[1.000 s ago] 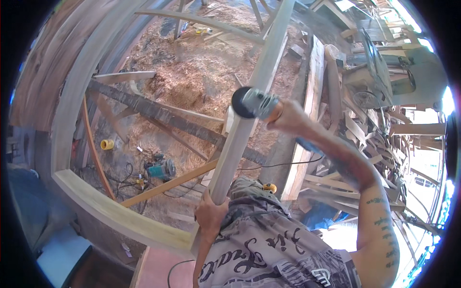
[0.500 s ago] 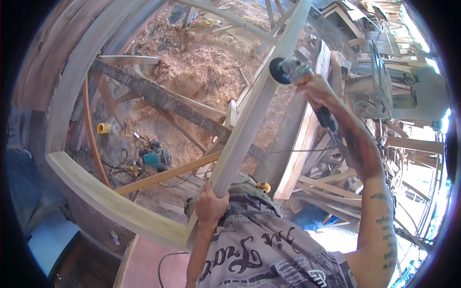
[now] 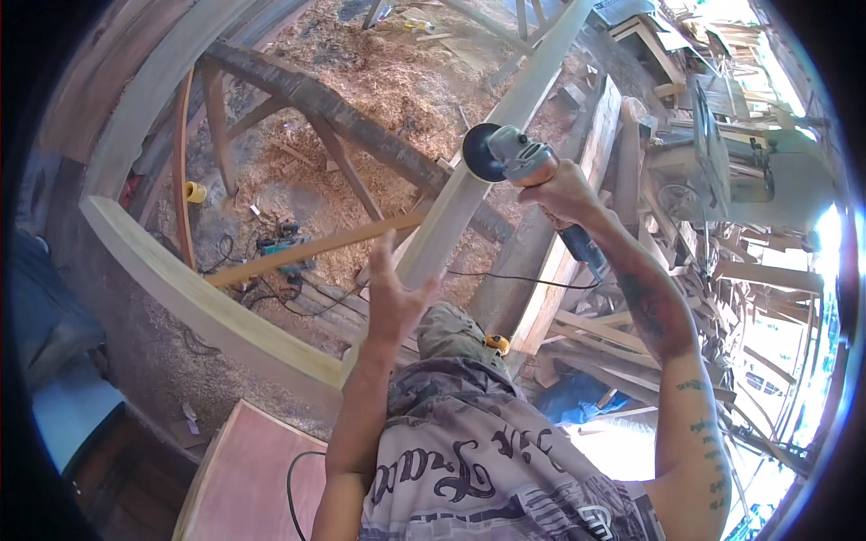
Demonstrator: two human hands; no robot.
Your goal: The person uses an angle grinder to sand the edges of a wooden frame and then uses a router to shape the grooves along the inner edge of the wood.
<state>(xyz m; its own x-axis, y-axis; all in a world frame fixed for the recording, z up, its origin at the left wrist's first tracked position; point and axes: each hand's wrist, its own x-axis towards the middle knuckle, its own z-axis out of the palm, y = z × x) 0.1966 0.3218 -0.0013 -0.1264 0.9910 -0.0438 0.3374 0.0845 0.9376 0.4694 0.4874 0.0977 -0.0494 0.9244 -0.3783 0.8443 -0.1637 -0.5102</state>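
Grey metal meets my right hand, which is wrapped around the angle grinder near its head; my fingers cover part of its body, and the dark rear end sticks out below my wrist. My left hand is well apart from it, empty, fingers spread, beside the near stretch of the pale wooden beam. Thumb and beam overlap from up here, so I can't tell whether they touch. The grinder's black disc lies over the middle of the beam, and I can't make out whether it is in contact or just above. The beam's far end runs out at the top edge; its near end is partly hidden by my left forearm.

A curved pale rail sweeps off to my left. Behind a thin brown slat, a teal power tool lies on the floor, half covered, among tangled cords. Wood shavings coat much of that floor, and a yellow ring-like piece sits further left. Near my left elbow, a pinkish panel is cut off at the bottom.

To my right, scrap wood is heaped below a big grey machine. Glare washes out the far right, and the bluish shape at far left is too blurred to name.
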